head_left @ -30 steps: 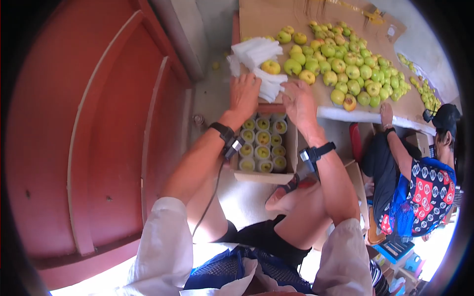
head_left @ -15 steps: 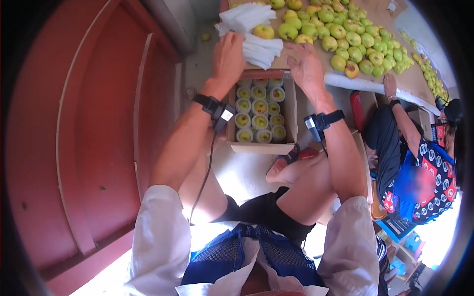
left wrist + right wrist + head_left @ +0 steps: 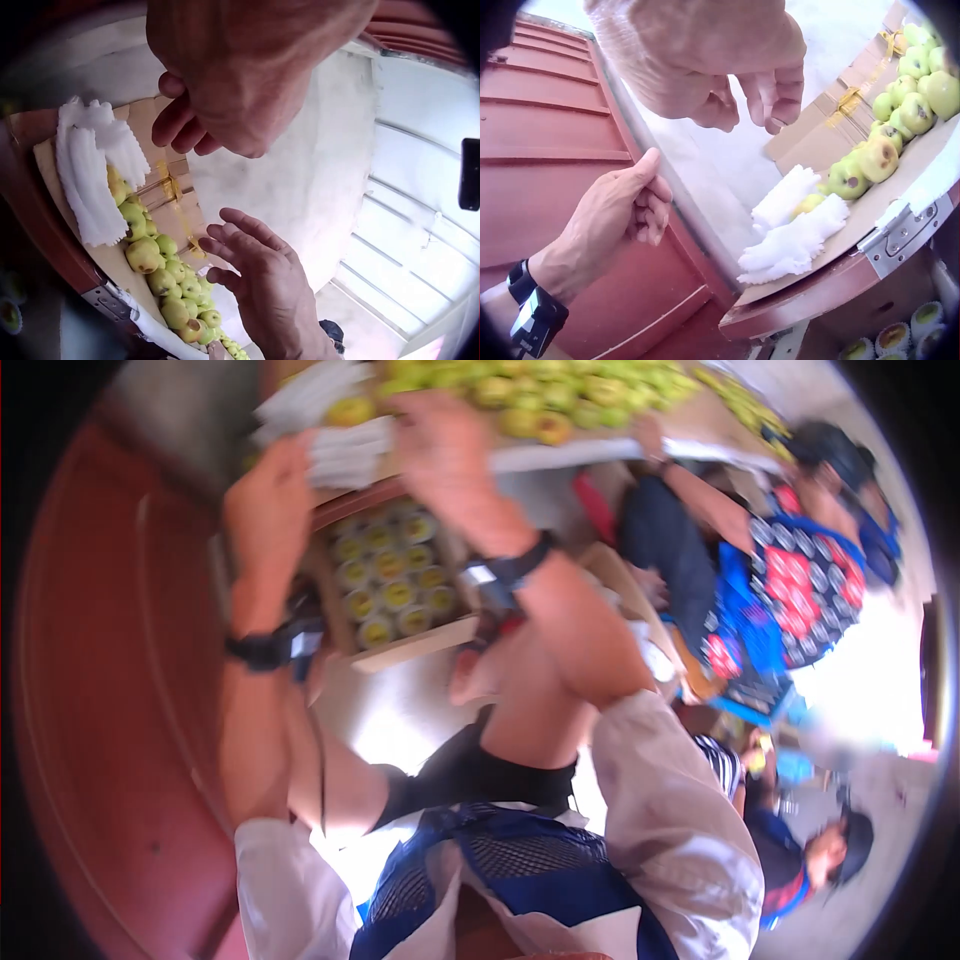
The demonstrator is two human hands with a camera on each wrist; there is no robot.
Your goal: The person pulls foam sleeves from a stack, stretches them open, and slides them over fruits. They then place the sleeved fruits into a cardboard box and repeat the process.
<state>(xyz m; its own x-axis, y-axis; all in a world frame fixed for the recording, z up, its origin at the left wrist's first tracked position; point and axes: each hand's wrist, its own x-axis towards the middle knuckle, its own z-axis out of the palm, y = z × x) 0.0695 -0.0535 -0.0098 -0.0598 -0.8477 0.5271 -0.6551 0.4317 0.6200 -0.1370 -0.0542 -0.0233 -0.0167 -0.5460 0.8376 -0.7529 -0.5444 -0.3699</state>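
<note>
Two hands of yours are up over the near edge of the surface (image 3: 124, 274), both with nothing in the fingers. Your left hand (image 3: 270, 510) has its fingers loosely curled, thumb out; your right hand (image 3: 445, 460) is relaxed, fingers lightly bent. Between your hands, in the head view, lie the white sleeves (image 3: 795, 240), in two bunches with a loose apple (image 3: 808, 206) between them. The wrist views show your fingers apart from the sleeves, with open room between your two hands.

The pile of apples (image 3: 169, 277) spreads beyond your right fingers and off to their right, so that side is crowded. The surface's red rim (image 3: 802, 300) runs just on your side of the sleeves, with a metal hinge (image 3: 904, 232) fixed to it. Left of your left hand you have the red door (image 3: 110, 660). Down from your fingers, toward your body, sits the box (image 3: 415, 645) of wrapped apples (image 3: 398, 594); your right forearm passes close to its right side. Another person (image 3: 800, 580) sits well to the right of your right hand, one hand at the surface's edge.

Your right fingers are blurred in the head view, and the pile's far part is cut off there. You can't tell how high your fingers are above the sleeves, nor see the whole far end of the box.
</note>
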